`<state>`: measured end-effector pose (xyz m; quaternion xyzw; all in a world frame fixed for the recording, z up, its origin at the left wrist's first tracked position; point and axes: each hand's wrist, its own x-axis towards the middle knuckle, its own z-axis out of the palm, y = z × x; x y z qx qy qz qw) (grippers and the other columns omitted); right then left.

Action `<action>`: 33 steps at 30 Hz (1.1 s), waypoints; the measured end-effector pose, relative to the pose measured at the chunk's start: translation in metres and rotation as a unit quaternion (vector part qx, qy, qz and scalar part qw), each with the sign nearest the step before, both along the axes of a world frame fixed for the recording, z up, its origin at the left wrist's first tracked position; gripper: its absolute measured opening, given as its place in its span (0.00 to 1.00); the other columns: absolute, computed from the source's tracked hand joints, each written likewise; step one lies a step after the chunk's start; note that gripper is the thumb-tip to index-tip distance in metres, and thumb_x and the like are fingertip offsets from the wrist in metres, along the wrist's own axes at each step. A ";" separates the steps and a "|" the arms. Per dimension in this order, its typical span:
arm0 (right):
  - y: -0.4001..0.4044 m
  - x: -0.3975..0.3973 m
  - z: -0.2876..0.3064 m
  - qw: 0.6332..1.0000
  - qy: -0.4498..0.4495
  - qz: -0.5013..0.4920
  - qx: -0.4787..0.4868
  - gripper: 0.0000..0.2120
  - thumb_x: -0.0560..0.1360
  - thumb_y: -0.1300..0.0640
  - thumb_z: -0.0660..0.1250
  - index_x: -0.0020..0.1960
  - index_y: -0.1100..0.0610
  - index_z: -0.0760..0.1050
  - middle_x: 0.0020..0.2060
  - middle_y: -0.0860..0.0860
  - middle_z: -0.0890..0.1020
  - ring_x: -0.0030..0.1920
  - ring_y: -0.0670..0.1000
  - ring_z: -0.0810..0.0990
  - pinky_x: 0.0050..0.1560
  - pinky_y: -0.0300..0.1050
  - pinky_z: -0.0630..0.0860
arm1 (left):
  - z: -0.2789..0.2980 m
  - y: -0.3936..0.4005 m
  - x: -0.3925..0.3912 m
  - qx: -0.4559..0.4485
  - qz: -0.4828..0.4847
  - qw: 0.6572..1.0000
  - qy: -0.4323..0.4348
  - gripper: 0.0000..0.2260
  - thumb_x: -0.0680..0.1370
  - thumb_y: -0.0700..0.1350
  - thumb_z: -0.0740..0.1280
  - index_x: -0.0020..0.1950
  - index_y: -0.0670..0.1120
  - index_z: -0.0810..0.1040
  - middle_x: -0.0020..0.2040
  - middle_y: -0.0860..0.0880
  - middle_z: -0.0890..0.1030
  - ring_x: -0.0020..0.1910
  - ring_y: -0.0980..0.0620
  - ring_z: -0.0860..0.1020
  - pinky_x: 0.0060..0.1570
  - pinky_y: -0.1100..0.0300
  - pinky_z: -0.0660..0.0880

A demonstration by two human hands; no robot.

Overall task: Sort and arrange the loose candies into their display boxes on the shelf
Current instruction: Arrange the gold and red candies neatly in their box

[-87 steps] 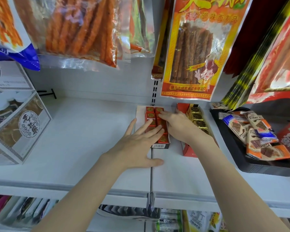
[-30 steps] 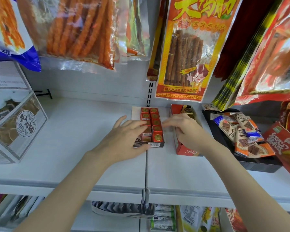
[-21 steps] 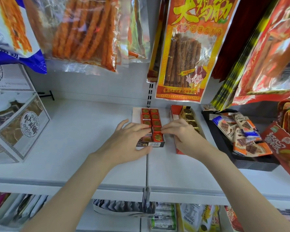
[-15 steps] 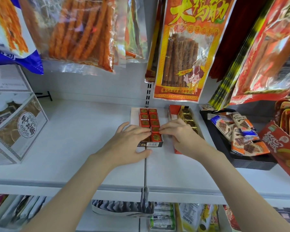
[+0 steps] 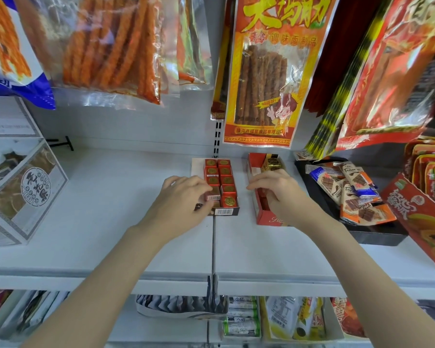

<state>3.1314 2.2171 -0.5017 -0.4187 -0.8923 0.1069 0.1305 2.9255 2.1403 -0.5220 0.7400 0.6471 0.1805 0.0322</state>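
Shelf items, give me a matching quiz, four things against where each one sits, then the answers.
1. red square candies
2. gold-wrapped candy
3. chocolate bars
4. spicy strip bag

A. in the black tray
B. hanging above the shelf
C. back of the red display box
D. two rows in the dark barcode box

Pairs: 1-D, 2-C, 3-A, 4-B

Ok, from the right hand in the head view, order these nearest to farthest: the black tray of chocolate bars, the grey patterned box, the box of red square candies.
From the right hand:
1. Box of red square candies, just to its left.
2. Black tray of chocolate bars, to its right.
3. Grey patterned box, far left of the shelf.
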 end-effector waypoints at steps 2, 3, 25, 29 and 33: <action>-0.002 0.007 0.000 1.000 0.012 -0.008 0.000 0.23 0.73 0.73 0.53 0.60 0.56 0.76 0.62 0.51 0.75 0.63 0.54 0.67 0.65 0.45 0.64 | 0.003 -0.004 0.002 0.004 0.015 1.000 -0.010 0.15 0.79 0.48 0.58 0.64 0.49 0.73 0.62 0.53 0.75 0.60 0.53 0.71 0.64 0.59 0.56; -0.004 0.010 -0.001 1.000 0.008 -0.007 -0.001 0.24 0.73 0.73 0.53 0.62 0.56 0.74 0.63 0.51 0.74 0.64 0.54 0.66 0.65 0.46 0.63 | 0.004 -0.006 0.004 0.003 0.015 1.000 -0.014 0.15 0.79 0.47 0.58 0.65 0.48 0.72 0.62 0.53 0.75 0.60 0.52 0.71 0.64 0.58 0.57; -0.021 -0.019 -0.014 0.991 -0.124 0.021 0.049 0.19 0.79 0.57 0.53 0.70 0.49 0.64 0.67 0.46 0.67 0.69 0.53 0.57 0.71 0.62 0.49 | -0.011 -0.006 0.025 -0.054 -0.006 0.999 -0.003 0.23 0.77 0.51 0.59 0.72 0.52 0.62 0.67 0.56 0.67 0.66 0.54 0.61 0.65 0.58 0.53; -0.020 -0.020 -0.014 0.991 -0.124 0.023 0.050 0.20 0.79 0.59 0.54 0.70 0.49 0.65 0.67 0.46 0.66 0.69 0.54 0.57 0.71 0.62 0.49 | -0.011 -0.006 0.024 -0.058 -0.009 0.998 -0.004 0.23 0.77 0.52 0.59 0.72 0.53 0.62 0.68 0.56 0.66 0.66 0.54 0.60 0.65 0.57 0.53; -0.019 -0.020 -0.014 0.990 -0.129 0.022 0.050 0.20 0.79 0.59 0.55 0.70 0.49 0.65 0.67 0.46 0.66 0.69 0.54 0.57 0.71 0.62 0.48 | -0.011 -0.006 0.024 -0.059 -0.009 0.998 -0.005 0.23 0.77 0.52 0.60 0.72 0.53 0.62 0.68 0.56 0.66 0.67 0.54 0.60 0.66 0.57 0.53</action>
